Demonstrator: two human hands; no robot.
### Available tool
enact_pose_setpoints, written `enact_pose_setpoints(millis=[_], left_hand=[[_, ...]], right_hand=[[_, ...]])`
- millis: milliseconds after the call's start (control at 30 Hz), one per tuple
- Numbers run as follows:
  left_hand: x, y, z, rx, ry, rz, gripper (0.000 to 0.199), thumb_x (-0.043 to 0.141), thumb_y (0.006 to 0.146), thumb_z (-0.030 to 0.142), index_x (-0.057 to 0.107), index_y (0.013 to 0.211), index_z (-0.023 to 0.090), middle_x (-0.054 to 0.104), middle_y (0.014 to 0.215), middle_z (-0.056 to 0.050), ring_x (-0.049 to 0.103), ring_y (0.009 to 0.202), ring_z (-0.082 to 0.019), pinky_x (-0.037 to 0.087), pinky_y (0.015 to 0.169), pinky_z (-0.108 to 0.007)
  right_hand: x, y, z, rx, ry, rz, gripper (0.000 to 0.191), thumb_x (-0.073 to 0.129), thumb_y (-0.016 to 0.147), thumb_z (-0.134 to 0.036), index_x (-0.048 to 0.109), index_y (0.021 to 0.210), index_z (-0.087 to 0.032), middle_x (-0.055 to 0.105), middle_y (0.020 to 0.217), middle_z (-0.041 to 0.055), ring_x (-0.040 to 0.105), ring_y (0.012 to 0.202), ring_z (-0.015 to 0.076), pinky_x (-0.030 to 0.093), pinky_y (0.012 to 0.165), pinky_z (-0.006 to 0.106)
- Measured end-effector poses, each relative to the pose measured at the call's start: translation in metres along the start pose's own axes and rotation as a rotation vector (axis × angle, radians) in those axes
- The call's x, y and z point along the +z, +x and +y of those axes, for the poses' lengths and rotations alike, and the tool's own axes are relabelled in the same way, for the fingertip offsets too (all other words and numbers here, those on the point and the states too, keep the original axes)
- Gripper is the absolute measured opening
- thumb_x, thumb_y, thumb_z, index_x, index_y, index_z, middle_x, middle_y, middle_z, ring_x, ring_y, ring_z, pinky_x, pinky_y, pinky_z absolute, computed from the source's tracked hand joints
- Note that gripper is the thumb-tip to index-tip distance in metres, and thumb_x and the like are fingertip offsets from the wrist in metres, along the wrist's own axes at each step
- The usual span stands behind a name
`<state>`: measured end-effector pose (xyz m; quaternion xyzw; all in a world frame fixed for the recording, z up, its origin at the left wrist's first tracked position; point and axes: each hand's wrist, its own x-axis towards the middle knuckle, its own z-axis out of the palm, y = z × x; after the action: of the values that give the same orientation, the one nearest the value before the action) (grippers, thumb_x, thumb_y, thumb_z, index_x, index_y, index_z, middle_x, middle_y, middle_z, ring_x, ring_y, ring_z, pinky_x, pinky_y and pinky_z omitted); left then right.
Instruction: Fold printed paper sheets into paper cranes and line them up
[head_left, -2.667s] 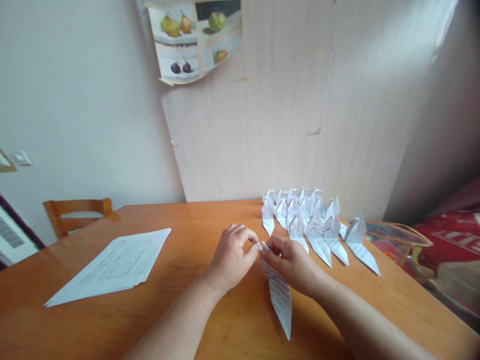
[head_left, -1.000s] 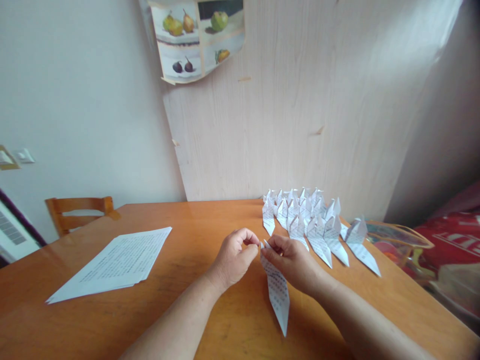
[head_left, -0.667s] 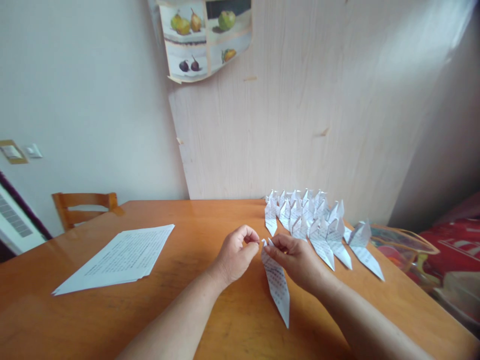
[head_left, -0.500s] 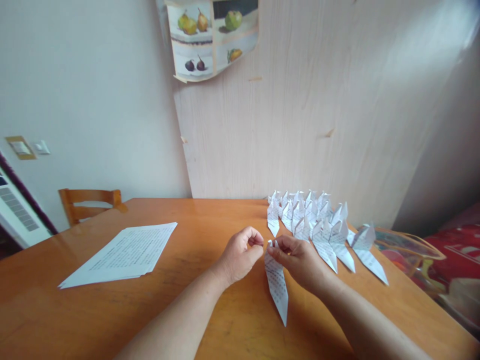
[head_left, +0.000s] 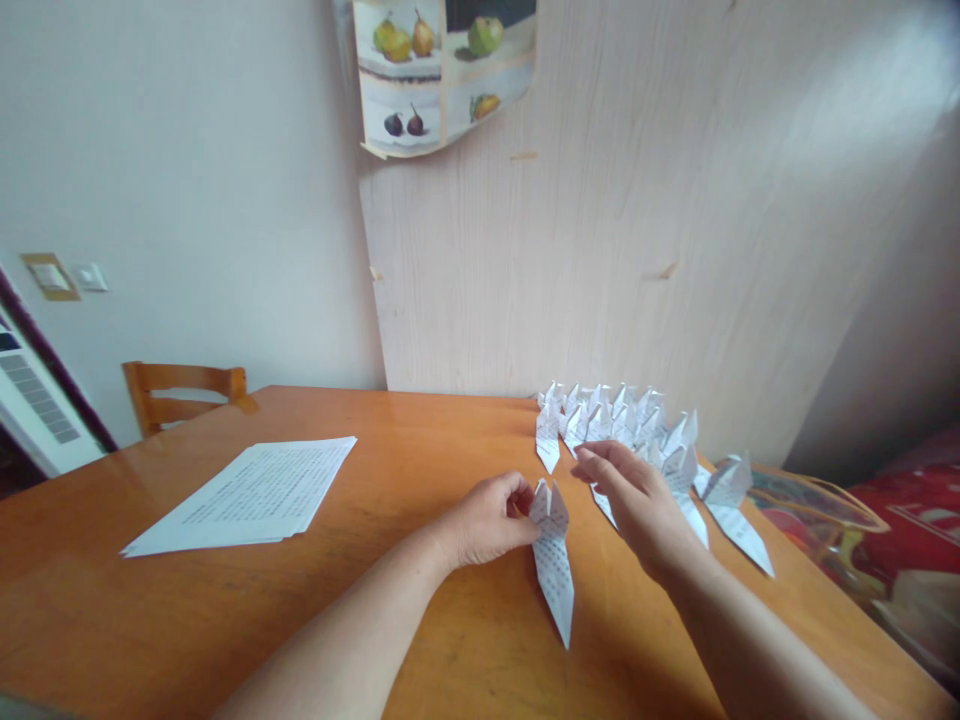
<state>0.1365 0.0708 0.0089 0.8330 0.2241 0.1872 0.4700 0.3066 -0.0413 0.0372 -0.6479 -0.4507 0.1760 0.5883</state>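
Observation:
A folded paper figure (head_left: 555, 580) printed with text stands in front of me, with two upright points at its top and a long pointed tail lying toward me. The thumb and fingers of my left hand (head_left: 487, 522) pinch its upper left edge. Apart from the figure, to its right, my right hand (head_left: 637, 505) hovers with fingers stretched out and nothing in them. Behind that hand stand rows of similar folded paper figures (head_left: 548, 435), some partly hidden by it.
On the left of the wooden table (head_left: 420, 440) lies a stack of printed sheets (head_left: 255, 495). A wooden chair (head_left: 184, 378) stands beyond the table's left corner. Red and clear plastic items (head_left: 847, 520) sit past the right edge. Fruit pictures (head_left: 442, 75) hang on the back board.
My right hand has let go of the figure's top and moved up and right. My left hand has moved right onto the figure's upper left edge. The view has shifted slightly.

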Motion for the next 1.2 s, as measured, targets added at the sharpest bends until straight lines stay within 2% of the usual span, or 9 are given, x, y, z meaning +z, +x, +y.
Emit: enact_pose_setpoints(millis=[167, 267, 500, 667, 833, 1000, 1200], left_hand=[[0.007, 0.003, -0.008, 0.026, -0.127, -0.128, 0.022, 0.064, 0.075, 0.015, 0.066, 0.097, 0.016, 0.07, 0.095, -0.004, 0.064, 0.087, -0.02, 0.048, 0.076, -0.029], [0.009, 0.004, -0.011, 0.028, -0.095, -0.124, 0.023, 0.064, 0.075, 0.015, 0.068, 0.098, 0.015, 0.072, 0.098, -0.005, 0.066, 0.088, -0.022, 0.049, 0.075, -0.029], [0.012, 0.004, -0.017, 0.018, -0.021, -0.098, 0.022, 0.068, 0.073, 0.019, 0.072, 0.094, 0.016, 0.074, 0.091, -0.004, 0.066, 0.084, -0.023, 0.049, 0.073, -0.03], [0.014, 0.003, -0.018, 0.045, 0.049, -0.049, 0.015, 0.069, 0.074, 0.024, 0.074, 0.087, 0.02, 0.074, 0.083, -0.001, 0.066, 0.081, -0.025, 0.049, 0.071, -0.031], [0.014, 0.005, -0.02, 0.058, 0.101, -0.03, 0.011, 0.067, 0.075, 0.023, 0.074, 0.081, 0.019, 0.074, 0.08, -0.003, 0.065, 0.078, -0.024, 0.048, 0.068, -0.03], [0.013, 0.005, -0.021, 0.069, 0.104, -0.025, 0.009, 0.067, 0.075, 0.023, 0.074, 0.078, 0.018, 0.074, 0.08, -0.003, 0.065, 0.078, -0.024, 0.048, 0.069, -0.029], [0.01, 0.012, -0.02, 0.116, 0.118, 0.015, 0.015, 0.066, 0.078, 0.022, 0.076, 0.09, 0.018, 0.074, 0.094, -0.005, 0.065, 0.088, -0.024, 0.05, 0.079, -0.032]], right_hand=[[-0.016, 0.012, 0.01, 0.012, 0.051, 0.238, 0.038, 0.058, 0.088, -0.056, 0.069, 0.087, -0.02, 0.071, 0.08, 0.0053, 0.063, 0.082, 0.0224, 0.045, 0.075, 0.036], [-0.021, 0.017, 0.013, 0.047, 0.094, 0.315, 0.037, 0.061, 0.086, -0.055, 0.069, 0.088, -0.019, 0.071, 0.08, 0.0064, 0.063, 0.08, 0.0223, 0.045, 0.072, 0.035], [-0.021, 0.021, 0.018, 0.058, 0.101, 0.288, 0.034, 0.061, 0.085, -0.053, 0.069, 0.081, -0.02, 0.069, 0.074, 0.0045, 0.061, 0.073, 0.0201, 0.044, 0.068, 0.033], [-0.018, 0.02, 0.02, 0.053, 0.091, 0.264, 0.032, 0.062, 0.084, -0.05, 0.07, 0.081, -0.019, 0.068, 0.072, 0.0031, 0.058, 0.066, 0.0184, 0.041, 0.063, 0.032], [-0.017, 0.019, 0.02, 0.055, 0.092, 0.269, 0.032, 0.063, 0.083, -0.049, 0.071, 0.082, -0.019, 0.069, 0.073, 0.004, 0.057, 0.065, 0.0187, 0.041, 0.063, 0.032], [-0.021, 0.019, 0.015, 0.064, 0.114, 0.316, 0.03, 0.064, 0.082, -0.048, 0.071, 0.081, -0.018, 0.069, 0.073, 0.0049, 0.061, 0.071, 0.0205, 0.043, 0.068, 0.034], [-0.029, 0.022, 0.009, 0.061, 0.179, 0.41, 0.028, 0.064, 0.082, -0.046, 0.07, 0.083, -0.019, 0.068, 0.07, 0.0037, 0.06, 0.069, 0.0193, 0.043, 0.065, 0.032]])
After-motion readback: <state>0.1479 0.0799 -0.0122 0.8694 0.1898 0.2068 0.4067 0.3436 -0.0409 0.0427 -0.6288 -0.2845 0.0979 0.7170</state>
